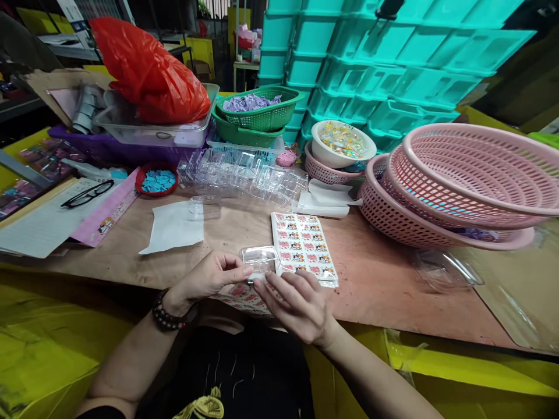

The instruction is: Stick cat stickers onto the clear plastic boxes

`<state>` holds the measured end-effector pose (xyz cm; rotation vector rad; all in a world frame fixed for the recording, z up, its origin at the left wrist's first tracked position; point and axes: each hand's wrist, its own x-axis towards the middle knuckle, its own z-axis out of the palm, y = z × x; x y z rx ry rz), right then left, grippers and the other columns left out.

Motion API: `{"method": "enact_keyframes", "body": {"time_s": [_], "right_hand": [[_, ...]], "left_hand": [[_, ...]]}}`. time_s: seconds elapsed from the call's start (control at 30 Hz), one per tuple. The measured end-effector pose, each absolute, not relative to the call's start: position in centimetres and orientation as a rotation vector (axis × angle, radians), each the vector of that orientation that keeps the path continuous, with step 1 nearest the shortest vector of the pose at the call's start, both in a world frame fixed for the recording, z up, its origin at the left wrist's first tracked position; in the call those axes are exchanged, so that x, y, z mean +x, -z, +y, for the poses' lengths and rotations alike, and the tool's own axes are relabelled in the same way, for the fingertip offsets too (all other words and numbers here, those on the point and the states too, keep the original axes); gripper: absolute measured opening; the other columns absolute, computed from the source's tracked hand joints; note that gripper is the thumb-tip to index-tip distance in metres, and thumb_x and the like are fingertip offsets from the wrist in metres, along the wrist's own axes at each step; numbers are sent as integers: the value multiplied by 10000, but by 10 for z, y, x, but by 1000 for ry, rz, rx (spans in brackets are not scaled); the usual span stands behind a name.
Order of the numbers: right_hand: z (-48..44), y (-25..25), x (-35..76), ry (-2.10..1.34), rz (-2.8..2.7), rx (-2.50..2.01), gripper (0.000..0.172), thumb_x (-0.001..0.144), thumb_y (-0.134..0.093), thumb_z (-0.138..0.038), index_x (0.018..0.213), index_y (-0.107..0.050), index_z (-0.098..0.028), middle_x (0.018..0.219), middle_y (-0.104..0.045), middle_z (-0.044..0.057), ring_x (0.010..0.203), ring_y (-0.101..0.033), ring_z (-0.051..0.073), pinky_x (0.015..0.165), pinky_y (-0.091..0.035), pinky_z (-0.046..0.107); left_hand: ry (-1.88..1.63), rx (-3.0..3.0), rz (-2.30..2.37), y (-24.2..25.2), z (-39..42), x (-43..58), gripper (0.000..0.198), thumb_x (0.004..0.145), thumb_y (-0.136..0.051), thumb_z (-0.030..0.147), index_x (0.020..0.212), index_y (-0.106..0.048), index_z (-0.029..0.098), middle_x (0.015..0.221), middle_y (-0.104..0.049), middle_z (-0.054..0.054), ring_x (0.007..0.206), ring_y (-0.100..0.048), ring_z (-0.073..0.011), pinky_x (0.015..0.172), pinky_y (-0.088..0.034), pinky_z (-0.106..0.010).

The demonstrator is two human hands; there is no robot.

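Note:
Between my hands, near the table's front edge, is a small clear plastic box [261,255]. My left hand [217,272] grips its left side, thumb on top. At its lower right edge, the bent fingers of my right hand [297,299] touch the box; whether they pinch anything is hidden. Just behind lies a stack of sticker sheets [301,241] printed with small cartoon figures and red marks. More printed sheets [244,297] show under my hands at the table edge. A white backing sheet [174,228] lies to the left, with another clear box [205,207] on its corner.
Clear plastic boxes [248,174] lie piled at the back. Around them stand a red dish of blue pieces [158,180], green baskets [262,116], a white bowl [325,154] and pink baskets [437,180]. Glasses [87,195] rest on papers at left. Teal bins [371,70] rise behind.

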<state>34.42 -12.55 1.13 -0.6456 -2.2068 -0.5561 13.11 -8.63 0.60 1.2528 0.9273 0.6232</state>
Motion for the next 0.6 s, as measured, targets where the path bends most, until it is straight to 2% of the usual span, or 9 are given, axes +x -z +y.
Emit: {"method": "enact_keyframes", "body": {"time_s": [0.1,0.27,0.4,0.47,0.5,0.6], "right_hand": [[-124,-7,339,634,-2197,-533,129,856,-671,-87,843,-735,-198,894,-747,22,768,-628,147,670,-476,310],[-124,-1,334,490,-2265,-458,230,843,-685,-85,922,-754,-290,878,-756,-4,734,-661,154,584,-475,314],[-135,-4,337,428,-2210,-330,261,812,-731,-109,847,-764,-365,781,-726,-33,687,-659,145,558,-530,296],[-138,-6,341,154,-2089,-467,282,820,-726,-122,971,-757,-358,831,-718,5,729,-665,169,613,-560,320],[-137,-6,343,-36,-1996,-574,310,839,-702,-123,1049,-739,-349,871,-710,27,771,-669,184,644,-566,334],[-123,2,352,-510,-1712,-861,389,896,-638,-151,1237,-642,-337,1023,-689,59,941,-671,211,775,-571,369]], "left_hand": [[-574,1286,946,-7,-92,127,382,776,-719,479,680,-690,111,599,-594,-11,556,-467,-94,527,-364,-215],[-485,1331,992,-15,-99,120,367,802,-674,488,725,-678,129,575,-567,9,514,-433,-89,480,-333,-203],[-670,1475,1217,-35,-74,92,374,820,-606,534,776,-651,165,646,-628,-12,557,-521,-135,487,-385,-215],[-821,1745,1460,-49,-45,70,282,819,-616,461,790,-675,187,748,-682,-29,666,-571,-167,550,-410,-224],[-784,1875,1542,-55,-27,59,229,805,-631,421,792,-693,201,776,-702,-31,710,-587,-186,575,-413,-232],[-405,2054,1527,-62,30,34,134,750,-667,337,720,-726,220,730,-717,-22,700,-593,-193,616,-402,-245]]}}
